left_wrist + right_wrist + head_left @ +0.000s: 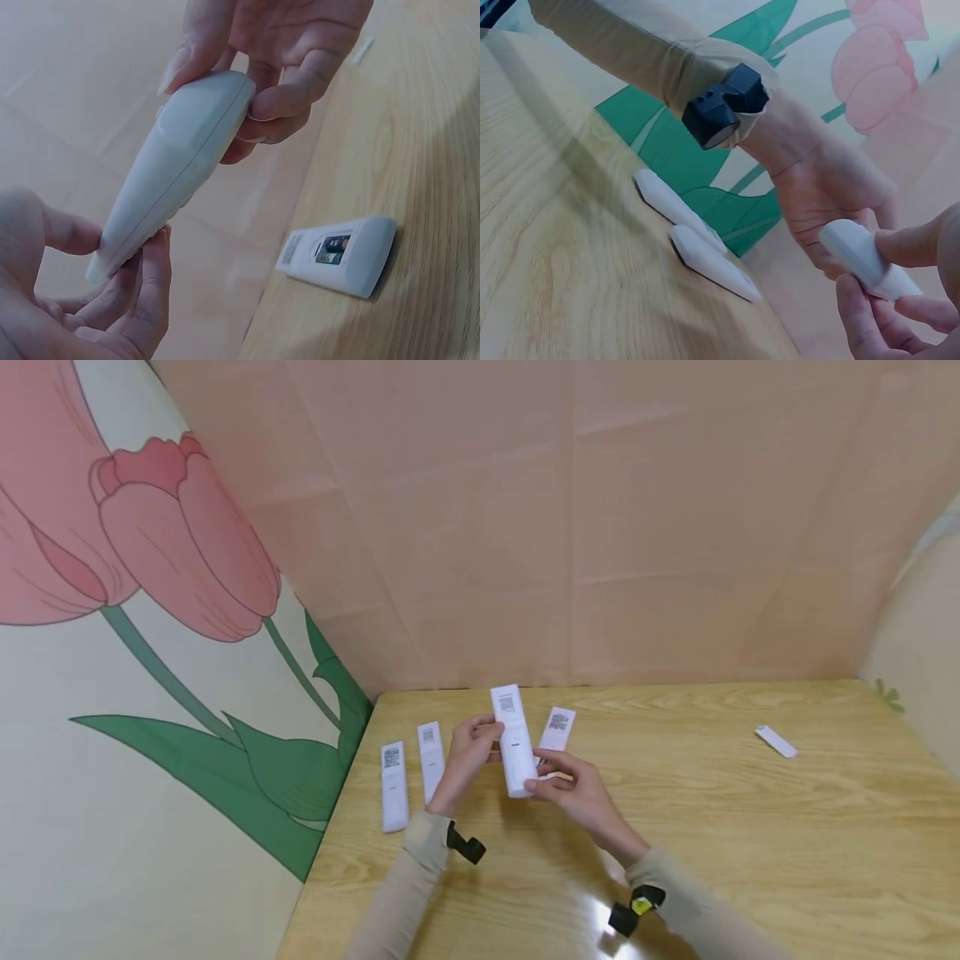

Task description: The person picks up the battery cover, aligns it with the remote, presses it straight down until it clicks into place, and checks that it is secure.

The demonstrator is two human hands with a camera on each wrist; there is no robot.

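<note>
Both hands share a white remote control [517, 752], held aloft over the near-left part of the wooden table [735, 843]: the left hand [467, 758] pinches its narrower, label-bearing end, toward twelve o'clock, between thumb and curled fingers, while the right hand [581, 787] pinches the thicker end, toward six, thumb on one side and bent fingers on the other. Its back faces up with the battery compartment covered, so what lies inside cannot be told. Taking that remote as the dial's centre in the head view, an open remote [558, 727] lies on the table between two and three o'clock, partly behind the right fingers; the left wrist view shows its uncovered compartment with dark green batteries [332, 250] in it. Two more remotes lie back up with closed compartments, the inner one [430, 760] near nine and the outer one [393, 793] toward eight. Well apart at three o'clock rests a small white piece [776, 742], shaped like a compartment cover.
</note>
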